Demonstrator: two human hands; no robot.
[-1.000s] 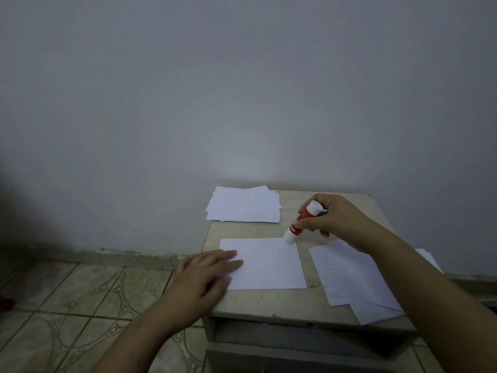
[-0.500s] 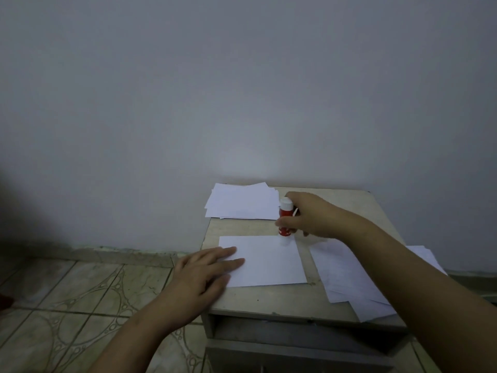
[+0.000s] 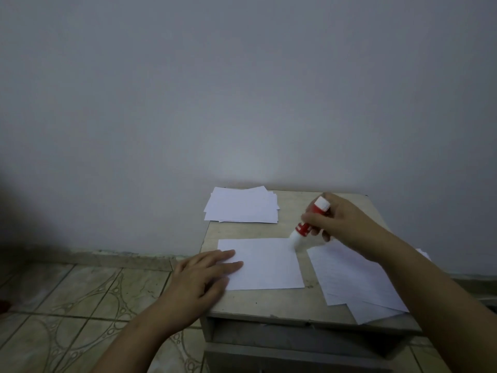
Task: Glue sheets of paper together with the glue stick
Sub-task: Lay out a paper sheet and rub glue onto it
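Grey plaster wall [image 3: 242, 90] fills the upper half of the view, meeting a patterned tile floor [image 3: 67, 305] at the lower left. Against the wall stands a small beige desk with a worn, speckled top [image 3: 269, 301] and an open slot beneath its front edge.

On the desk lie 3 groups of paper. A loose stack of white sheets [image 3: 242, 205] sits at the far left corner, its edges fanned unevenly. A second spread of white sheets [image 3: 355, 281] lies at the right, partly under the right forearm and overhanging the front edge. Between them, near the front, lies a single white rectangular sheet of paper [image 3: 269, 265], flat and square to the desk.

The left hand [image 3: 204, 275] rests on the sheet's left edge, fingers straight and flat, pressing it down. The right hand [image 3: 338, 222] has its grip curled around a red glue stick with white ends [image 3: 309, 224], tilted with its base up and to the right. The stick's white lower tip touches the far right corner of the single sheet.
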